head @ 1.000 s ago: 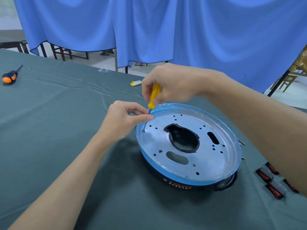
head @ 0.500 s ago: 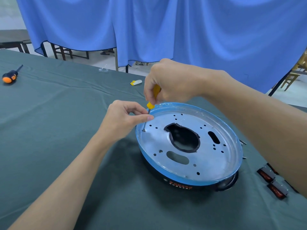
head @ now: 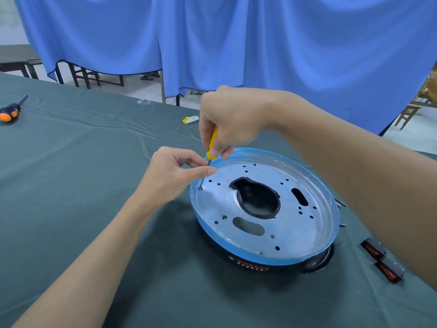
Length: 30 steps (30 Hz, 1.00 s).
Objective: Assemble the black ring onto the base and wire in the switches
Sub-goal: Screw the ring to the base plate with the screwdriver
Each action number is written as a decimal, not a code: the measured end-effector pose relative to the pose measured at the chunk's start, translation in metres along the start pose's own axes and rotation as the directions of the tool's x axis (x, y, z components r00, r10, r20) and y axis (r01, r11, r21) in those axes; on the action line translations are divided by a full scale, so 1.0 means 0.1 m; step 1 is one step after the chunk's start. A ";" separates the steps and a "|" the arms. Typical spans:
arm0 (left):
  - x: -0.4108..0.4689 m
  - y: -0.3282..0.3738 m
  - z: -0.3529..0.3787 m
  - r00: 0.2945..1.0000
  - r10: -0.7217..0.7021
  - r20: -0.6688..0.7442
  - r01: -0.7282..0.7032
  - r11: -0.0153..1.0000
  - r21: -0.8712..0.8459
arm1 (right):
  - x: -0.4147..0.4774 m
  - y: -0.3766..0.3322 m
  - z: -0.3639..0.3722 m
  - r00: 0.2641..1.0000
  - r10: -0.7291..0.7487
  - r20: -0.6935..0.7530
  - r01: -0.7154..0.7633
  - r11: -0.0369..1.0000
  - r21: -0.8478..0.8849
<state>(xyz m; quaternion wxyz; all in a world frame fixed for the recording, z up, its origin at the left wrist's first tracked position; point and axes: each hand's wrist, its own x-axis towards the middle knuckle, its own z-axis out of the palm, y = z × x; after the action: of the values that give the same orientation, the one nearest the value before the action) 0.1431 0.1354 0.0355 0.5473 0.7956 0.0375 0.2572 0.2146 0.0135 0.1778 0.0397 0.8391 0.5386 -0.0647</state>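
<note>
Currently listed: base, a round silver plate rimmed in blue film. It is pierced by many small holes, two slots and a large black-edged central opening. It is seated on the black ring, whose dark wall with orange lettering is seen under the near edge. Both are placed on the table, right of centre.

Progress, as judged: ring and base are already mated, and fastening is under way at the plate's left edge, where a screw is met by the tool tip. Most other holes are seen open, so more screws are probably owed. Wiring is not yet begun: two red switches are laid loose on the cloth to the right of the base, apart from it, with no wires seen.

Screwdriver: yellow handle, thin shaft, slightly tilted.

Right hand: curled round the handle from above.

Left hand: thumb and forefinger are pinched on the shaft just above the plate.

Surroundings: an orange screwdriver is laid at the far left; a small yellow-and-white scrap is seen beyond the hands; a blue curtain is hung behind the table.
</note>
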 end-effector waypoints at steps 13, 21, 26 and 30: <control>0.01 0.01 -0.06 0.998 -0.032 0.049 0.031 0.999 0.014 | -0.03 0.01 -0.02 0.995 0.001 -0.102 0.007 0.996 0.085; -0.02 0.03 -0.01 0.998 -0.042 0.036 0.042 0.999 0.016 | 0.08 0.00 0.10 0.972 0.066 -0.227 -0.057 0.997 0.047; -0.02 0.02 -0.03 0.989 -0.030 0.146 0.026 0.999 0.027 | -0.01 0.03 0.02 0.984 0.011 -0.179 0.005 0.996 0.086; -0.03 0.02 0.00 0.986 -0.047 0.162 0.047 0.999 0.002 | 0.00 0.03 0.04 0.963 -0.035 -0.268 0.058 0.995 0.080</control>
<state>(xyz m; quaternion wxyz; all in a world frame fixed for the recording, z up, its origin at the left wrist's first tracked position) 0.1404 0.1338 0.0361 0.5551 0.8123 0.0114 0.1787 0.2172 0.0113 0.1735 -0.0711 0.8282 0.5553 0.0245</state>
